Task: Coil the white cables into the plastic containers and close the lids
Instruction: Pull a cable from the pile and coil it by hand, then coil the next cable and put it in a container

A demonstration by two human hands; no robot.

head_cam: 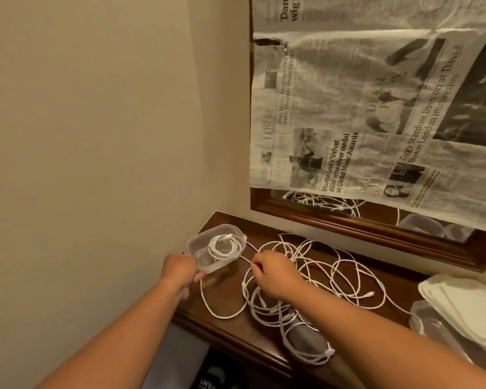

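While your left hand (180, 269) grips the container (192, 245), your right hand (272, 272) pinches one of the cables (333, 272), seemingly limp, light, tangle-prone; grasp near a plug.

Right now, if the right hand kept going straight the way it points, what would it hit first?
Probably the clear container held by the left hand. The right hand, pinching a loose cable, points up-left at its near side, though depth is hard to judge from one view.
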